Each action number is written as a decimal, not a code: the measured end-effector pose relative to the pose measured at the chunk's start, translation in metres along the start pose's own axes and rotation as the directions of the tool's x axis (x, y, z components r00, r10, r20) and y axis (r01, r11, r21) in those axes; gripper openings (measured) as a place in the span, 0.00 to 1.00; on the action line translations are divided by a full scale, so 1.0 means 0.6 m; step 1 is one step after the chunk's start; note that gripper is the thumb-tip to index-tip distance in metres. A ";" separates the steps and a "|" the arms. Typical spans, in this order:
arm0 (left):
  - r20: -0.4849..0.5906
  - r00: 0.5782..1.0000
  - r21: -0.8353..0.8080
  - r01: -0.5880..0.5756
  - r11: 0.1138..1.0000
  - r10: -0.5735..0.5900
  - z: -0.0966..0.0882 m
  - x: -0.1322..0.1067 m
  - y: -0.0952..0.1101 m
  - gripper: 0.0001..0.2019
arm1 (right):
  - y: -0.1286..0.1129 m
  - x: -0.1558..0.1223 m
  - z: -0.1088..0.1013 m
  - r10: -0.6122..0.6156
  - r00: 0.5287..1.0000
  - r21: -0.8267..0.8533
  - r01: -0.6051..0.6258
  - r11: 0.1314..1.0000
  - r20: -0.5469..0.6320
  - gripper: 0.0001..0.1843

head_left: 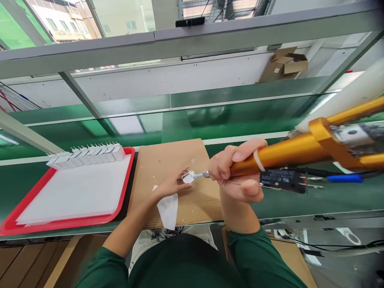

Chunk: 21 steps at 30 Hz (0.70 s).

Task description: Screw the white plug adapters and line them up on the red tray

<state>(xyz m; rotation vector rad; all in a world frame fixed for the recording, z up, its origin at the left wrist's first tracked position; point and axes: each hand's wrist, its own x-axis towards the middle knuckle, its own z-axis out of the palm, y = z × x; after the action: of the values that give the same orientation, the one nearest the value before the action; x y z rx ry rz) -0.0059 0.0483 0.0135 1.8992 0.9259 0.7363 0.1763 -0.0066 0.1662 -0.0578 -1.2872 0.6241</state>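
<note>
My left hand (172, 185), over the cardboard, grips a small white boxy part (189, 177) between thumb and fingers. My right hand (237, 170) is wrapped round the front of a gold tubular hand tool (279, 154). A metal collar and thin pale-blue tip (198, 175) extend from the tool and meet the white part; whether they touch it or enter it I cannot tell. A black switch (283, 181) sits under the tool's body, with a blue-sleeved wire (345, 178) behind it.
A red tray (129, 176) on the left bears white sheets and a row of several white parts (90, 155) with pins on top. Beneath my hands lies a cardboard sheet (198, 206). White paper (168, 210) overlaps its front. Behind runs a green conveyor surface (192, 120); an opened carton (285, 64) stands beyond.
</note>
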 end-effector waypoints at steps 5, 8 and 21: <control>-0.083 0.995 -0.077 0.050 0.996 -0.057 0.013 0.002 -0.021 0.24 | 0.001 0.000 -0.009 -0.002 1.000 0.007 0.002 1.000 0.026 0.14; -0.182 0.979 0.009 0.091 0.996 -0.088 0.010 0.010 -0.027 0.17 | 0.004 0.000 -0.013 -0.025 0.998 0.044 0.023 0.999 0.059 0.11; -0.124 0.988 0.265 0.123 0.956 -0.093 0.058 -0.003 -0.018 0.33 | -0.001 -0.001 -0.009 -0.026 1.000 0.005 0.026 1.000 -0.015 0.14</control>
<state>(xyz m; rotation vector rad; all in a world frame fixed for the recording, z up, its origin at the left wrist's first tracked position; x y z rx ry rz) 0.0167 0.0348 -0.0118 2.0408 1.2442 0.6811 0.1813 -0.0058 0.1641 -0.0411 -1.2698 0.6042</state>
